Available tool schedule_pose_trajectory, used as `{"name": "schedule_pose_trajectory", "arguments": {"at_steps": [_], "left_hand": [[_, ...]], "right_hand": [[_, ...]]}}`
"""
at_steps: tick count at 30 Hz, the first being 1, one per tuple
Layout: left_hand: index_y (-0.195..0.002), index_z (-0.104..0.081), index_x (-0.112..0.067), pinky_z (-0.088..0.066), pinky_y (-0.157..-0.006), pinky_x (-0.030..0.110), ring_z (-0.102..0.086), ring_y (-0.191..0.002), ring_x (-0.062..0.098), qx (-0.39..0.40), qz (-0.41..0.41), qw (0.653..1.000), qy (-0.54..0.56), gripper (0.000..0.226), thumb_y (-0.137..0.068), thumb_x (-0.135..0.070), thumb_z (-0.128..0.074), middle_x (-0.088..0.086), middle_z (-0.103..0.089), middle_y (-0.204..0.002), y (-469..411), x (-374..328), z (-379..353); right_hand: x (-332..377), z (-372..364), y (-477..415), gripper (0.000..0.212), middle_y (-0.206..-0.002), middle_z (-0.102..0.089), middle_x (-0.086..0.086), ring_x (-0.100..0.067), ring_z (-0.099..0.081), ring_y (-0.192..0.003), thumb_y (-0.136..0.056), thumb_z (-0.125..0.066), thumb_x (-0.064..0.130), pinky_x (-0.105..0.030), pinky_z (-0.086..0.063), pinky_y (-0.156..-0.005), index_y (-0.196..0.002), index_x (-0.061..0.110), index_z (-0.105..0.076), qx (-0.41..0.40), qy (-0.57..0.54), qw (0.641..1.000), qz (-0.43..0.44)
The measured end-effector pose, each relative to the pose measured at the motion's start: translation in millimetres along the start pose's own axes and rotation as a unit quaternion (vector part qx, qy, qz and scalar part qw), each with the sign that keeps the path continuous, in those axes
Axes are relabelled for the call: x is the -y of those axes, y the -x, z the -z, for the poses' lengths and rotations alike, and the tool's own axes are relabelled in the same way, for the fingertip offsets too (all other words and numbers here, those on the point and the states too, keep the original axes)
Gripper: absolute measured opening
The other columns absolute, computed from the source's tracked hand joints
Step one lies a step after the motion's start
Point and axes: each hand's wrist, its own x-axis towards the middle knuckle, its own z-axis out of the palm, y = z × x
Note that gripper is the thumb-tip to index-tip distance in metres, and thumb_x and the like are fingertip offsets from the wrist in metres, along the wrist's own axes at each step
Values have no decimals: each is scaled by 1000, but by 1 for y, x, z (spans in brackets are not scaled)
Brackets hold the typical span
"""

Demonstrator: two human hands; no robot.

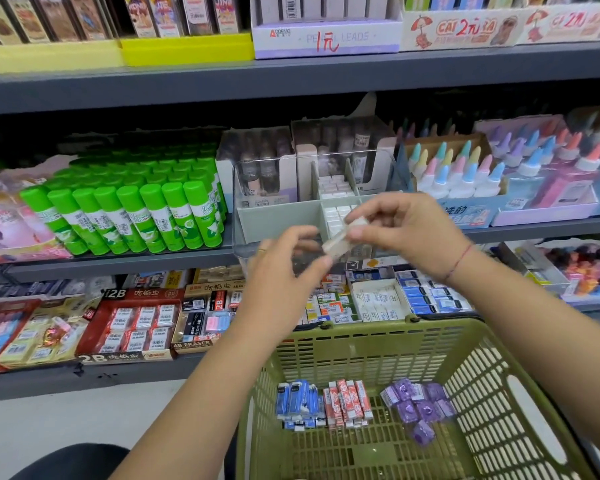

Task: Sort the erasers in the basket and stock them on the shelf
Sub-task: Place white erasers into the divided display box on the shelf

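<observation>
both hands pinch one white eraser (343,237): left hand (284,268) on its lower end, right hand (402,233) on its upper end. eraser is tilted, just in front of the clear divided bin (274,216) at the middle shelf (118,263) front edge. green basket (361,327) below holds blue erasers (297,403), red-white erasers (349,403) and purple erasers (416,407), in a row on its floor.

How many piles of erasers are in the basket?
3: a blue pile at left, a red pile in the middle, a purple pile at right. More may hide below the frame's bottom edge.
</observation>
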Motion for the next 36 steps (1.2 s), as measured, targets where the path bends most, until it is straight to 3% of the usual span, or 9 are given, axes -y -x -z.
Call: {"name": "schedule_pose_trajectory", "arguments": {"at_steps": [2, 5, 9, 12, 17, 22, 27, 31, 36], "left_hand": [[-118, -60, -37, -24, -99, 35, -37, -111, 2, -93, 4, 984, -152, 30, -88, -42, -61, -25, -58, -111, -3, 11, 6], [-120, -62, -34, -16, -111, 43, -35, -126, 14, -61, 49, 977, -199, 32, -90, -44, -58, -11, -59, -124, -7, 28, 4], [-118, -65, -25, -35, -96, 36, -40, -115, 17, -72, 24, 985, -154, 27, -92, -30, -59, -3, -65, -114, -11, 34, -1], [-112, -69, -23, -37, -88, 33, -44, -108, 19, -84, 24, 985, -147, 22, -94, -21, -57, -2, -68, -106, -14, 34, 1], [-109, -71, -20, -40, -87, 35, -45, -102, 19, -93, 26, 986, -132, 21, -94, -18, -56, -1, -69, -101, -14, 31, 0], [-107, -72, -20, -41, -89, 38, -45, -101, 17, -98, 26, 988, -120, 20, -94, -17, -57, -2, -70, -101, -14, 31, 0], [-106, -72, -20, -42, -90, 41, -47, -103, 20, -96, 33, 988, -116, 20, -94, -17, -57, -3, -69, -101, -14, 31, 0], [-106, -72, -21, -43, -89, 39, -47, -102, 19, -102, 31, 989, -106, 19, -93, -17, -58, -3, -69, -99, -14, 32, 0], [-105, -73, -21, -42, -87, 36, -46, -100, 17, -109, 31, 989, -100, 19, -93, -18, -58, -4, -69, -99, -14, 34, -1]], "right_hand": [[-6, 20, -9, 13, -66, -65, -2, -10, -52, -60, -73, -74, 21, -20, -51, -64, -85, 23, -69, -42, 48, 998, 6], [-18, 35, -21, 15, -67, -60, 9, -2, -51, -59, -78, -74, 16, -11, -50, -62, -91, 19, -70, -32, 139, 990, -3], [-22, 40, -32, 16, -70, -63, 8, 1, -52, -61, -79, -74, 19, -10, -48, -63, -85, 31, -67, 12, 192, 981, 8], [-21, 41, -42, 12, -69, -66, 9, 5, -54, -58, -79, -74, 16, -8, -47, -61, -89, 22, -71, 32, 178, 983, 5], [-21, 36, -57, 12, -82, -71, -9, -1, -60, -62, -81, -71, 7, -16, -55, -65, -93, 6, -72, 72, 131, 988, -40], [-18, 32, -61, 11, -62, -66, 15, 6, -56, -55, -80, -74, 9, -7, -45, -58, -91, 9, -72, 68, 186, 980, -27], [-23, 16, -42, 14, -77, -60, 18, 1, -54, -68, -77, -77, 21, -7, -44, -68, -90, 22, -72, 53, 309, 948, 63], [-35, 10, -25, 16, -77, -60, 14, -6, -57, -72, -77, -77, 23, -24, -51, -74, -87, 19, -65, -17, 318, 944, 83], [-56, 2, -5, 29, -99, -62, 0, -19, -56, -95, -74, -78, 30, -36, -45, -89, -94, 14, -64, -33, 355, 927, 119]]}}
